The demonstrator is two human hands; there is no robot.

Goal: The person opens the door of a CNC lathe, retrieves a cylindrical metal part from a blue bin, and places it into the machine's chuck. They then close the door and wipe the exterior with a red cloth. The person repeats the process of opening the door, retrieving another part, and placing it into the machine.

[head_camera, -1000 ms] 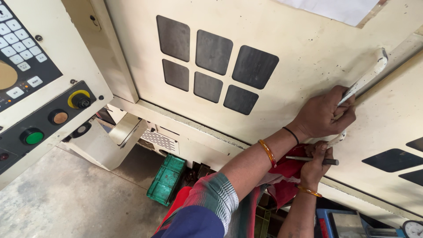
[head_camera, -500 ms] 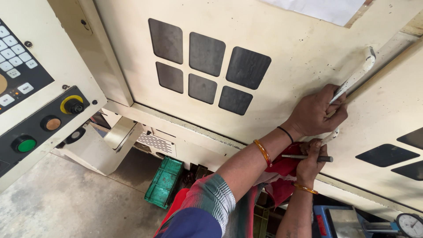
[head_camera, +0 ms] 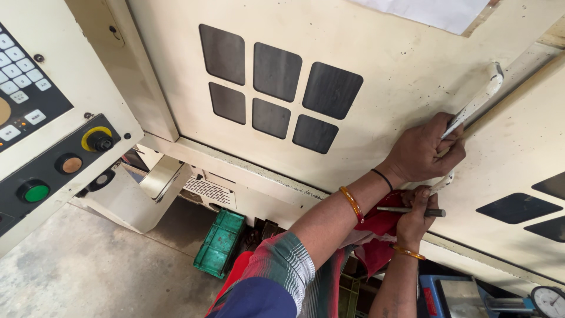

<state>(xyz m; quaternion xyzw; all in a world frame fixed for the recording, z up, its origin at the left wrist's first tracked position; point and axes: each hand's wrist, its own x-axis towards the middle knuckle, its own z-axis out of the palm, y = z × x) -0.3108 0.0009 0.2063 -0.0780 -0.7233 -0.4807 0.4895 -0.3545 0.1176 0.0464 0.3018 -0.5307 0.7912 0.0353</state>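
My left hand (head_camera: pixel 421 152) is closed around the white bar handle (head_camera: pixel 478 100) of a cream machine door (head_camera: pixel 382 53), near the handle's lower part. Just below it, my right hand (head_camera: pixel 414 221) grips a thin dark metal rod (head_camera: pixel 388 209) that lies level and points left. A red cloth (head_camera: pixel 376 227) is bunched against that hand and wrist. Both wrists wear orange bangles, and the left one also has a black band.
The door carries several dark square window panes (head_camera: pixel 276 70). A control panel (head_camera: pixel 35 118) at the left has a keypad, a green button (head_camera: pixel 35 192) and a yellow-ringed knob (head_camera: pixel 97 140). A green crate (head_camera: pixel 220 241) sits on the concrete floor. A dial gauge (head_camera: pixel 550 300) shows at the bottom right.
Both hands keep the same holds on the handle and the rod. Only the view has shifted a little across the machine front.
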